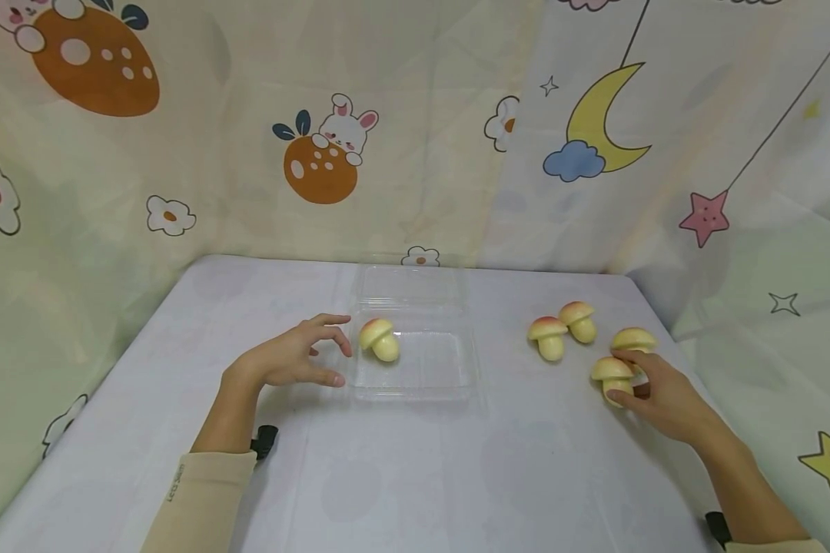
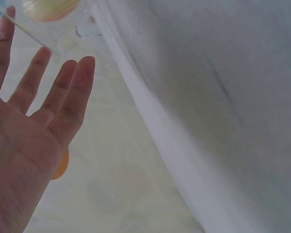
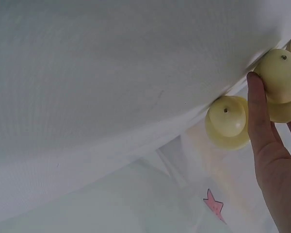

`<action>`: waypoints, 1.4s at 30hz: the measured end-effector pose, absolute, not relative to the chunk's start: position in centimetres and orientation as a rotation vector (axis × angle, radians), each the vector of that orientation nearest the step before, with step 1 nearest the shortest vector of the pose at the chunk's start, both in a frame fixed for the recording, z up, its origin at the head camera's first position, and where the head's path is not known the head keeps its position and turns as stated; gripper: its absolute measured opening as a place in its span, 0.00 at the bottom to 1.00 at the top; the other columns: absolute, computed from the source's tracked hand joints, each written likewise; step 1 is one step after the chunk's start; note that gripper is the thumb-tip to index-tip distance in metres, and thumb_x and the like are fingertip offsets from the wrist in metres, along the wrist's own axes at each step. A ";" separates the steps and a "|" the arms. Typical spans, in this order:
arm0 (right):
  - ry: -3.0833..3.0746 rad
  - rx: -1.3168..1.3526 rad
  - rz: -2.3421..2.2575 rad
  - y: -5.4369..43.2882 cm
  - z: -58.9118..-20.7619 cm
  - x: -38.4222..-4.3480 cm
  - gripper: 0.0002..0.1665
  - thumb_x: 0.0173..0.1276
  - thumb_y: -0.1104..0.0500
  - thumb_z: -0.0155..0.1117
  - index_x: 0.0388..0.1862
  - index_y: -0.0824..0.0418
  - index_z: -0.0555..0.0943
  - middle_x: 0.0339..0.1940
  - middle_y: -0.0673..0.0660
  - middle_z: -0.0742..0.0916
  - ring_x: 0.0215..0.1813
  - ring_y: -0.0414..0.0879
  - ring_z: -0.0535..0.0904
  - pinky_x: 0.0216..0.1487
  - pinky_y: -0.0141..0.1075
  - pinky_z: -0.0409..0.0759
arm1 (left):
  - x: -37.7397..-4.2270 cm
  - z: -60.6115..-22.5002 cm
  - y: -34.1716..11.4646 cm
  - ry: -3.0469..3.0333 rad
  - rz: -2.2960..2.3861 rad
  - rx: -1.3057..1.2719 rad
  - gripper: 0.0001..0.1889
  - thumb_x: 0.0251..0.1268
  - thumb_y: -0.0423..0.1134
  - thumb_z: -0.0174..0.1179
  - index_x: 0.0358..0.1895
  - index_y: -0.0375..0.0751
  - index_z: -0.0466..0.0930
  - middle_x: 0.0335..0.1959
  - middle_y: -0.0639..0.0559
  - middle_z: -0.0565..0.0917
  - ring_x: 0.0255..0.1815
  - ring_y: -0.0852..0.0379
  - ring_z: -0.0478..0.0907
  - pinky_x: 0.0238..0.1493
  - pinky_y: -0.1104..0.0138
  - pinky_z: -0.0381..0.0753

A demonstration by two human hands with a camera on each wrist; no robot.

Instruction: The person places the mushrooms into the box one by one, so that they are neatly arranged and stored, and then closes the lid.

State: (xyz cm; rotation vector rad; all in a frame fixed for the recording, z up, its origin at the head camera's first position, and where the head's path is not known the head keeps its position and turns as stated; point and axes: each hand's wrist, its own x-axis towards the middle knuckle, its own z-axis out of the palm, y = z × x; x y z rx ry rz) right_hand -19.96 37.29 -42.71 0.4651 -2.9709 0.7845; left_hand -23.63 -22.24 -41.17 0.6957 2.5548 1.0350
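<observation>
A clear plastic box (image 1: 432, 372) with its lid (image 1: 410, 286) folded back stands mid-table. One toy mushroom (image 1: 380, 340), with a reddish-yellow cap and pale stem, lies in its left part. Just left of the box is my left hand (image 1: 297, 355), fingers spread and nothing in them. At the right, my right hand (image 1: 664, 395) pinches a yellow mushroom (image 1: 610, 372), the thumb against its stem. In the right wrist view this mushroom (image 3: 279, 77) shows its rounded stem end beside the thumb. Right behind it is another mushroom (image 1: 634, 339), partly hidden by the fingers.
Two more mushrooms, a front one (image 1: 548, 338) and a back one (image 1: 578, 321), sit close together between the box and my right hand. A white cloth covers the table (image 1: 387, 476). Printed fabric (image 1: 422, 138) hangs behind and at both sides.
</observation>
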 end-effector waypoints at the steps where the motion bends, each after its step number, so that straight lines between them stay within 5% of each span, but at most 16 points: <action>1: -2.965 0.470 0.780 37.3 -42.8 -20.0 0.39 0.67 0.56 0.74 0.71 0.68 0.69 0.63 0.73 0.77 0.36 0.48 0.88 0.34 0.32 0.83 | -23.6 -41.2 -22.2 2.552 1.038 0.695 0.23 0.55 0.51 0.78 0.51 0.50 0.82 0.82 0.50 0.57 0.80 0.42 0.55 0.68 0.45 0.75; 7: -2.952 0.480 0.777 37.4 -43.0 -19.9 0.39 0.68 0.55 0.74 0.71 0.68 0.68 0.63 0.72 0.77 0.35 0.45 0.88 0.33 0.32 0.83 | -23.6 -41.3 -22.2 2.541 1.048 0.688 0.22 0.56 0.50 0.78 0.51 0.50 0.82 0.83 0.50 0.56 0.81 0.43 0.54 0.68 0.45 0.74; 23: -2.940 0.470 0.851 37.1 -42.6 -19.7 0.38 0.71 0.54 0.72 0.73 0.65 0.67 0.67 0.68 0.76 0.44 0.58 0.89 0.38 0.31 0.84 | -23.7 -41.3 -22.3 2.545 1.034 0.699 0.23 0.56 0.52 0.78 0.51 0.50 0.82 0.83 0.49 0.56 0.80 0.42 0.54 0.68 0.45 0.75; 34: -2.924 0.531 0.942 36.5 -42.5 -19.6 0.36 0.72 0.55 0.70 0.73 0.65 0.67 0.70 0.65 0.75 0.45 0.34 0.86 0.43 0.27 0.84 | -23.6 -40.9 -22.2 2.535 1.050 0.688 0.23 0.56 0.50 0.78 0.52 0.49 0.82 0.83 0.49 0.56 0.81 0.42 0.54 0.68 0.45 0.74; 42: -2.851 0.560 1.005 35.5 -42.5 -20.0 0.37 0.71 0.59 0.71 0.73 0.65 0.68 0.69 0.66 0.75 0.44 0.32 0.85 0.44 0.23 0.83 | -23.5 -41.0 -22.3 2.535 1.052 0.691 0.23 0.56 0.50 0.78 0.52 0.49 0.82 0.83 0.49 0.56 0.81 0.42 0.54 0.68 0.44 0.74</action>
